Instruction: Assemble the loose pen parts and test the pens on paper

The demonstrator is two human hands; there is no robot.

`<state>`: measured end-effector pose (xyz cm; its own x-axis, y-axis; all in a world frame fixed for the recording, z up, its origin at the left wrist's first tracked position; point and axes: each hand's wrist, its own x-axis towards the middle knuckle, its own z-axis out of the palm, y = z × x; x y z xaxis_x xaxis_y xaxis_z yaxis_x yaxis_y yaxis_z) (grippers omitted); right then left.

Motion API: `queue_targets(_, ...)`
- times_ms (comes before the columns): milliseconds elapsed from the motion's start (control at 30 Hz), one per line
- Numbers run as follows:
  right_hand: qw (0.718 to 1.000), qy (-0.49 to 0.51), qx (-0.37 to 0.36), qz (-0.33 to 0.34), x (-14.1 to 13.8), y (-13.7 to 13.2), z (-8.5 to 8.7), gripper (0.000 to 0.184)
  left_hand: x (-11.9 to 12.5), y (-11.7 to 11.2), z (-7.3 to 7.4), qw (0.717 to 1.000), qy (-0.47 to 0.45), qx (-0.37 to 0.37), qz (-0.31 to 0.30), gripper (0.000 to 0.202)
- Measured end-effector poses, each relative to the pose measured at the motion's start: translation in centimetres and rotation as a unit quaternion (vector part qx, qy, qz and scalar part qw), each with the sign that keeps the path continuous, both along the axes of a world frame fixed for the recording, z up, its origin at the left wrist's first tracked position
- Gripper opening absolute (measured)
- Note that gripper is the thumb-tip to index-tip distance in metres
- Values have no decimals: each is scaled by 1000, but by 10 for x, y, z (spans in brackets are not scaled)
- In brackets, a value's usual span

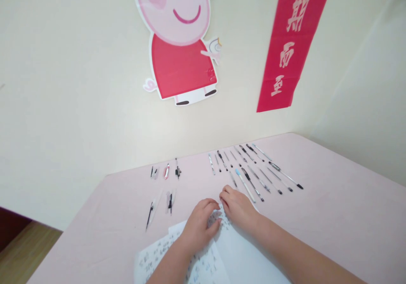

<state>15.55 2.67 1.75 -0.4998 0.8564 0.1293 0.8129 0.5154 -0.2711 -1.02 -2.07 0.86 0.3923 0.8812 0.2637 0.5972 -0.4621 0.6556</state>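
Sheets of paper lie at the table's near edge. On the left are sheets covered in handwriting [158, 250], and beside them is a mostly blank white sheet [247, 254] with writing at its far end. My left hand [200, 225] rests over the papers, its thumb and fingers curved with a gap between them through which writing shows. Close beside it, my right hand [237, 208] has its fingers bent together at the far edge of the white sheet. Its fingertips appear to pinch that edge, though the underside of the grip is hidden.
Several pens and refills [250, 182] lie in slanted rows beyond my right hand. Pen parts [170, 201], a red-and-white pen [166, 171] and a black compass-like tool [177, 170] lie to the left. The pink-covered table [342, 216] meets a wall with a cartoon pig cutout [184, 68] and red banner [282, 68].
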Motion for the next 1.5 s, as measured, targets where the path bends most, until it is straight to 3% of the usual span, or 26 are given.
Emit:
queue_targets(233, 997, -10, -71, -12, 0, -1, 7, 18, -6, 5, 5, 997, -17, -37, 60, 13)
queue_targets(400, 995, -14, -93, -19, 2, 1, 6, 15, -21, 7, 21, 992, 12, -110, 66, 17)
queue_targets(600, 994, -29, -108, -22, 4, 5, 2, 15, -42, 6, 37, 975, 108, -182, 66, 19)
queue_targets(1067, 993, -31, -112, -19, -14, -2, 4, 18, -37, 7, 30, 983, 119, -140, 22, 21)
queue_targets(1500, 991, -80, -105, -11, -13, -10, 12, 16, -13, 18, 34, 978, 147, -145, -35, 23)
